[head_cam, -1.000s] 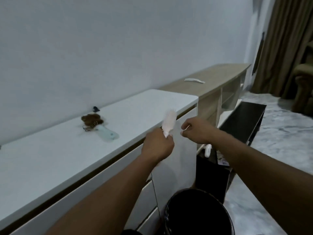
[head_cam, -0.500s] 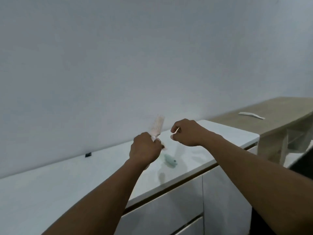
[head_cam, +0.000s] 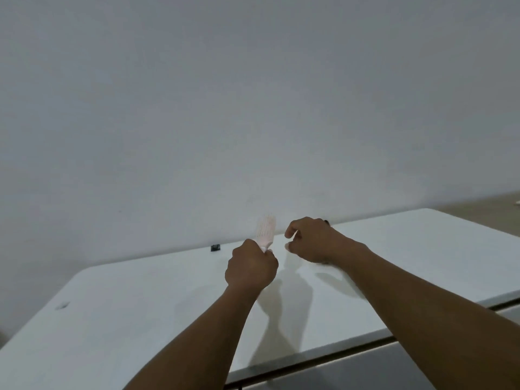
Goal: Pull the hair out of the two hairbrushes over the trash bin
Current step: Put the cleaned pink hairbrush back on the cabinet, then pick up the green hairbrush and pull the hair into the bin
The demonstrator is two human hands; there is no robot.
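- We see the left hand (head_cam: 251, 267) closed in a fist around the handle of a pale pink hairbrush (head_cam: 266, 229), knuckles toward the camera.
- The handle is hidden inside the fist; only the head of the brush rises out of the top of the hand, upright and leaning slightly to the right.
- The brush head is blurred, so we can make out faint rows of bristles but cannot tell whether any hair is caught in them.
- The right hand (head_cam: 312, 240) is just beside the brush head, on its right, at about the same height as the left fist.
- Its fingers (head_cam: 292, 228) are curled inward with the thumb tip below them, leaving a narrow gap between finger and thumb.
- We cannot tell whether anything is pinched in that gap; the hand does not touch the brush.
- Both hands are held above a white countertop (head_cam: 140, 311), which carries their shadows.
- A small dark object (head_cam: 215, 248) sits at the back edge of the countertop against the grey wall (head_cam: 253, 94), to the left of the hands and apart from them.
- A dark seam runs along the front edge of the countertop beneath the right forearm.
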